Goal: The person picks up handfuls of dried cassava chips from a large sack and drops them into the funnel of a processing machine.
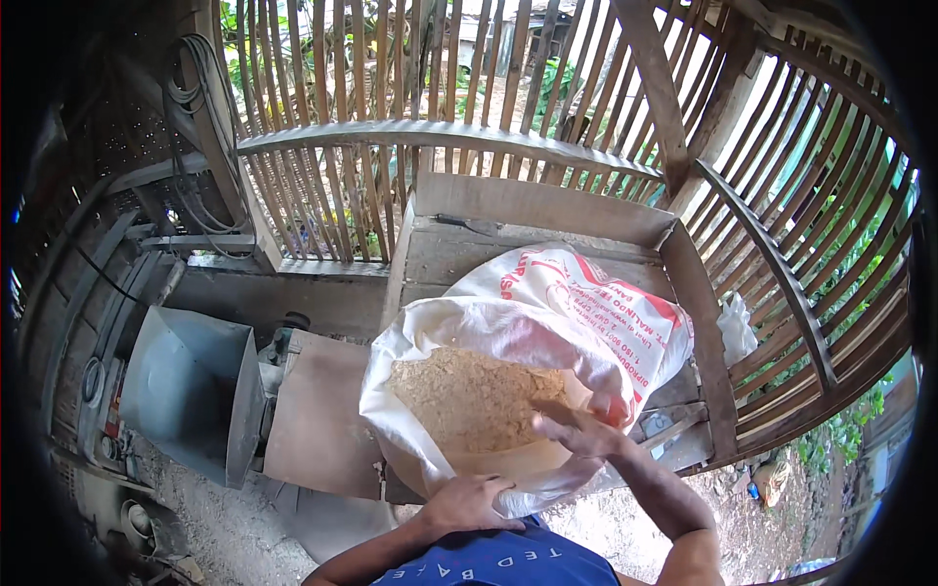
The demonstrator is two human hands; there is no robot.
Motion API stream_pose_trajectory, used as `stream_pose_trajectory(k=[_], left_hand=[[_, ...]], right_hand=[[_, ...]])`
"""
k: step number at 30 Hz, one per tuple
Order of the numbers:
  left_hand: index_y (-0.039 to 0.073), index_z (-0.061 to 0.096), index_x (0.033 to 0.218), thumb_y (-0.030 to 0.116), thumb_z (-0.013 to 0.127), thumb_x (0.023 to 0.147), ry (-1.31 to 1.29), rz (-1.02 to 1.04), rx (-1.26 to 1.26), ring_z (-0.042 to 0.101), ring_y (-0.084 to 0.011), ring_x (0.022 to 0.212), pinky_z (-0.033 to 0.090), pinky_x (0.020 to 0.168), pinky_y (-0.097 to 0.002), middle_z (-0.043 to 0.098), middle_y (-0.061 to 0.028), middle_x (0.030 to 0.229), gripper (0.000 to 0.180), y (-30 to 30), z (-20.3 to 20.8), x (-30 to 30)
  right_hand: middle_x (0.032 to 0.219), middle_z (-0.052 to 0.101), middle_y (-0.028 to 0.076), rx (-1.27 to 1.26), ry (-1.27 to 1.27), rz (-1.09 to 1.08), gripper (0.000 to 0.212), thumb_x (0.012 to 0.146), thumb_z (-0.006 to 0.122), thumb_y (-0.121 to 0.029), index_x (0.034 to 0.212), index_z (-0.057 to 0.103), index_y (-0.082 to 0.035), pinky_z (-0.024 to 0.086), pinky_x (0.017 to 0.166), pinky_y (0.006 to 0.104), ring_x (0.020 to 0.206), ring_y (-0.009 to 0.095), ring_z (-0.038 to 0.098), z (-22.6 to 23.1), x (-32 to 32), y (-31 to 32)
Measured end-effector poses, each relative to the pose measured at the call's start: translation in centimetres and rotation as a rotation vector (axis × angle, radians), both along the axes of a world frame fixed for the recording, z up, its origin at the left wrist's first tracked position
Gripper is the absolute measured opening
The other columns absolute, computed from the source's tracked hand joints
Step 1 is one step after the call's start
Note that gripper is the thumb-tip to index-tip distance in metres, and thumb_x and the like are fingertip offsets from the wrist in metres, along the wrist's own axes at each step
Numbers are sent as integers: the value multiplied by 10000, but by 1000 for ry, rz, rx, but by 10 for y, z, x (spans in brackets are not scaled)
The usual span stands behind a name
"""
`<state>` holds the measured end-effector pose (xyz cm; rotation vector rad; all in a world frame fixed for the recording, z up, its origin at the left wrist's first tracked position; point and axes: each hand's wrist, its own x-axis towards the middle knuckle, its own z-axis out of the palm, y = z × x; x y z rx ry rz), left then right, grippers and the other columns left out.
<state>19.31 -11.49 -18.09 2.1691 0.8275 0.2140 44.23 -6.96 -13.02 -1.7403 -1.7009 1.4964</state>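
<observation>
A white woven sack [391,376] with red print stands with its mouth wide and its rim rolled outward. Coarse yellow-brown meal [479,400] fills it to a little below the rim. At the near edge of the mouth, my left hand [469,503] grips the sack's rim, its fingers bent over the cloth. My right hand [583,433] is inside the mouth at the right, over the meal, with its fingers stretched out and apart, slightly blurred. Nothing shows in that hand. Behind the open sack lies the printed part of white sacking [616,313], across a wooden platform.
The wooden platform [547,205] has raised side boards. At the left a grey metal hopper [186,391] stands beside a brown board [322,420]. Slatted wooden walls [391,88] enclose the space. A coiled cable [200,98] hangs from a left post. A white plastic bag [737,332] sits by the right wall.
</observation>
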Motion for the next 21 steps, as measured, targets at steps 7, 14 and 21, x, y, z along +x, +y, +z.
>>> stream_pose_trajectory(k=[7,14,21], left_hand=[[-52,368,1480,489,762,841,-677,737,-469,483,-492,1301,375,1118,-532,463,-329,1426,925,69,-57,11],[22,292,1542,346,727,870,-171,807,321,298,-491,1436,304,1168,-515,317,-364,1522,864,176,-69,7],[45,266,1549,424,692,880,-127,794,130,426,-448,1374,404,1128,-440,343,-365,1506,878,239,16,21]], right_hand=[[1338,560,271,378,-276,-87,857,831,677,-626,1392,493,-6,404,1080,459,1244,411,545,-50,-7,79],[1338,572,259,516,-150,-67,903,803,680,-664,1414,485,-28,408,1073,463,1253,400,546,-86,-25,121],[1337,584,248,479,-30,-7,949,776,683,-702,1435,476,-51,413,1067,466,1261,389,547,-102,-53,138]])
